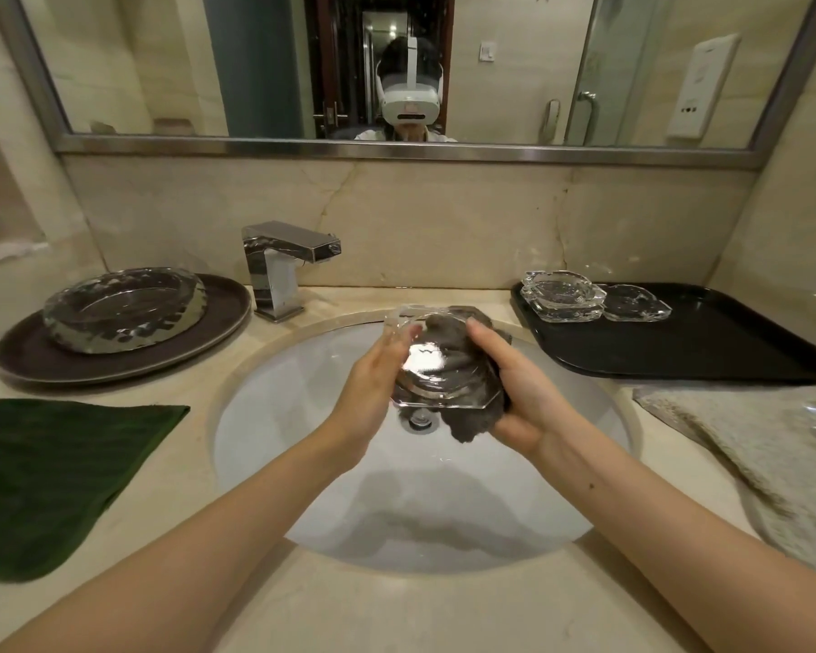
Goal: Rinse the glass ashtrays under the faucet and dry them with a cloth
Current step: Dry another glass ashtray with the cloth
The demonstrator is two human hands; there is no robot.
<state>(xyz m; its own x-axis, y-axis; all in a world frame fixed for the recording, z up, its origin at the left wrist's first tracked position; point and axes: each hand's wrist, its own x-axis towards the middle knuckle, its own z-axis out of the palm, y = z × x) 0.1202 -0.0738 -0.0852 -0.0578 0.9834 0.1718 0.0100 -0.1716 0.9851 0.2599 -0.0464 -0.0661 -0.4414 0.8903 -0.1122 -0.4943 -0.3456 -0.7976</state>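
Observation:
Over the white sink basin (274,417) I hold a clear glass ashtray (432,369), tilted with its base toward me. My left hand (373,393) grips its left side. My right hand (519,388) presses a dark grey cloth (472,417) against its far side, and the cloth wraps behind the glass. The chrome faucet (283,266) stands behind the basin at the left, and no water is visible from it. Stacked glass ashtrays (561,294) and a single one (634,304) rest on a black tray (707,341) at the right.
A large glass dish (123,308) sits on a dark round plate (29,365) at the left. A green cloth (53,473) lies on the counter front left. A beige towel (773,454) lies at the right. A mirror (396,63) covers the wall behind.

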